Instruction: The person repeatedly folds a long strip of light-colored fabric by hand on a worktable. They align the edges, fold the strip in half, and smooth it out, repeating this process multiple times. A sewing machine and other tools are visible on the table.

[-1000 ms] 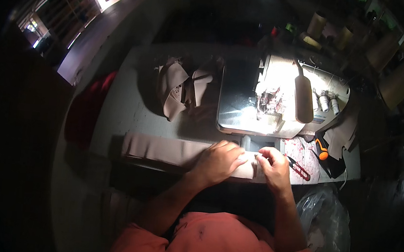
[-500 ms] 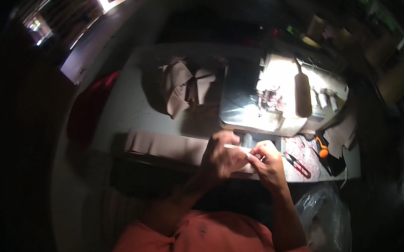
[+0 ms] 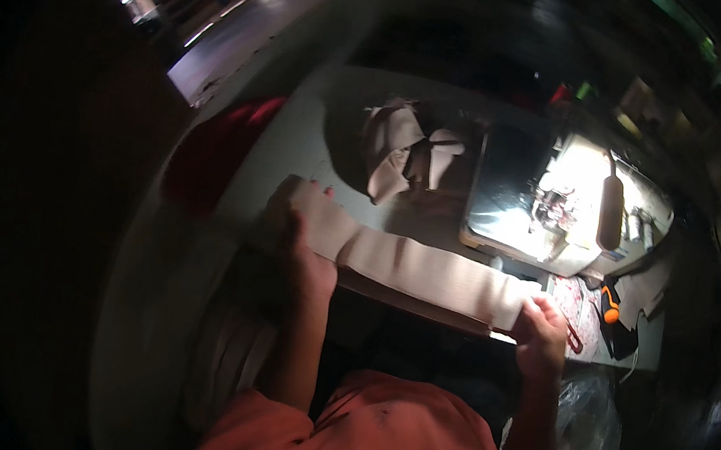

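A long beige fabric strip (image 3: pixel 426 266) with a few creases spans the space between my hands at the table's front edge. My left hand (image 3: pixel 312 264) grips its left end, with fingertips showing past the far edge. My right hand (image 3: pixel 541 329) pinches its right end between thumb and fingers. The strip is raised and slants down to the right, and a darker layer of it shows along the lower edge. Partly behind my right hand lie red-handled thread snips (image 3: pixel 574 337).
Crumpled beige fabric pieces (image 3: pixel 393 154) lie on the white table (image 3: pixel 299 145). A brightly lit machine with a shiny dark plate (image 3: pixel 503 187) stands at right. Orange-and-black scissors (image 3: pixel 610 311) are near it. A clear plastic bag (image 3: pixel 588 429) hangs lower right; red cloth (image 3: pixel 220 155) is at left.
My hands were close together over the strip's right part, with a small pale piece between them. Now they are apart, the left one moved far left, and the strip is lifted. The view has shifted.
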A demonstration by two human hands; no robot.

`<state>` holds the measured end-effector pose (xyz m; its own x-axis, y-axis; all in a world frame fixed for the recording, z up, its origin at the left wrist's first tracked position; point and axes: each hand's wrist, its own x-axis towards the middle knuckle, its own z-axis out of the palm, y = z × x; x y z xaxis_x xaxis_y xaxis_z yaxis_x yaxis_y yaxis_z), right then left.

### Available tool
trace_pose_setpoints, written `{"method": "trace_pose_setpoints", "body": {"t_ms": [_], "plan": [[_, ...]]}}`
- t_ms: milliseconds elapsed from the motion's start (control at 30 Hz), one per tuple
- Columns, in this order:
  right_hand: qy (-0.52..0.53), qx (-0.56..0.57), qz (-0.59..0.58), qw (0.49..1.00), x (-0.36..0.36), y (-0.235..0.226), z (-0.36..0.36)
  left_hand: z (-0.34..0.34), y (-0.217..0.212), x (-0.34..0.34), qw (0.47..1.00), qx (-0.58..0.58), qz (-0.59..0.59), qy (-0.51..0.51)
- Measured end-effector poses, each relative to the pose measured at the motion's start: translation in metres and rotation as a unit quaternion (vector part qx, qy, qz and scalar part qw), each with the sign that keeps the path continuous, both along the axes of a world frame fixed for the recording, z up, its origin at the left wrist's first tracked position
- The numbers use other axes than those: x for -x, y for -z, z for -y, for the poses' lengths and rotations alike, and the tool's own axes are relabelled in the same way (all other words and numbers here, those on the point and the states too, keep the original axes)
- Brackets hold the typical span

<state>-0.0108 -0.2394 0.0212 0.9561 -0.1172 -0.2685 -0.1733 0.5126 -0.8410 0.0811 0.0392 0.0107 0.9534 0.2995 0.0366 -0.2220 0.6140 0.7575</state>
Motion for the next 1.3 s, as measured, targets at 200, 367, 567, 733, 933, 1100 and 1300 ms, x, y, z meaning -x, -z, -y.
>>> {"method": "trace_pose_setpoints", "body": {"t_ms": [200, 367, 567, 733, 933, 1100, 1300], "plan": [[-0.083, -0.053, 0.028, 0.995, -0.009, -0.007, -0.021, 0.093, -0.011, 0.050, 0.604, -0.726, 0.292, 0.150], [-0.048, -0.014, 0.017, 0.999, 0.001, -0.009, -0.017, 0.113, -0.023, 0.060, 0.544, -0.779, 0.275, 0.148], [-0.064, 0.082, 0.069, 0.992, 0.006, -0.018, -0.013, 0.113, -0.031, 0.019, 0.725, -0.521, 0.128, 0.431], [-0.060, 0.216, 0.082, 0.971, 0.008, -0.021, -0.010, 0.118, -0.034, 0.003, 0.743, -0.311, -0.011, 0.592], [-0.070, 0.156, 0.058, 0.984, 0.007, -0.026, -0.011, 0.120, -0.042, 0.010, 0.786, -0.382, 0.077, 0.480], [-0.078, 0.199, 0.051, 0.976, 0.008, -0.023, -0.008, 0.116, -0.043, 0.009, 0.774, -0.457, 0.127, 0.419], [-0.066, 0.218, 0.049, 0.972, 0.000, -0.035, -0.013, 0.119, -0.048, 0.012, 0.816, -0.448, 0.083, 0.357]]}}
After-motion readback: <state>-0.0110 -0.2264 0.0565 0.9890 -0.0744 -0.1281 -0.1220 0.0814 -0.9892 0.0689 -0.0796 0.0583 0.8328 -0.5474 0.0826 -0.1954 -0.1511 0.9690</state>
